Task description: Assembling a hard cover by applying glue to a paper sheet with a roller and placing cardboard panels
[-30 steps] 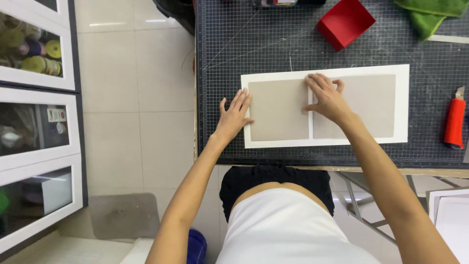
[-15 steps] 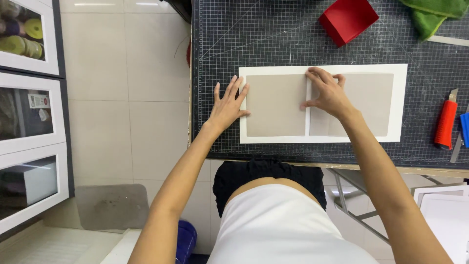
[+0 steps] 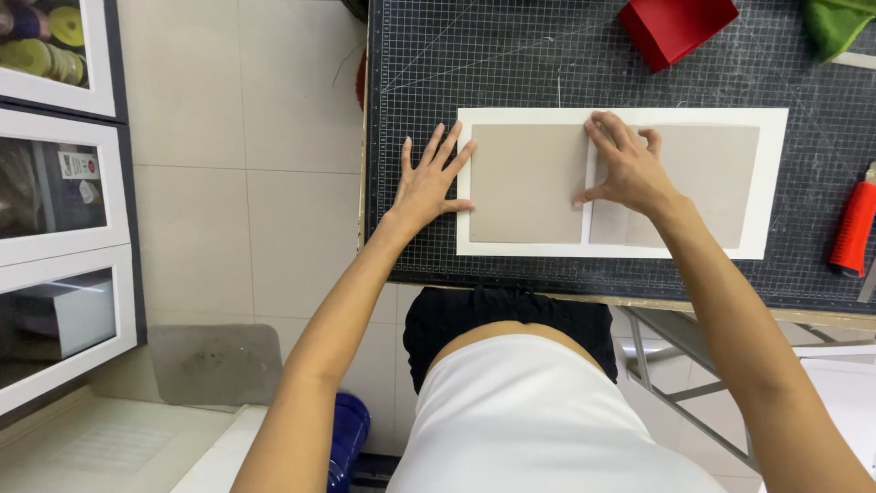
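Head view: a white paper sheet [image 3: 620, 251] with two grey boards [image 3: 525, 183] lies near the tabletop's front edge, on a gridded cutting mat [image 3: 493, 64]. Left hand [image 3: 429, 183], fingers spread wide, presses flat at the sheet's left edge; right hand [image 3: 625, 169] presses the gap between boards, holding nothing. Boards look stiff and light, the paper thin, best handled by its edges. Pale tiled floor [image 3: 237, 183] lies left.

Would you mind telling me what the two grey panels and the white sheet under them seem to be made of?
The grey panels look like matte greyboard: flat, stiff, dull and unprinted. The white sheet looks like smooth paper or thin card, lying flat; which one is unclear.
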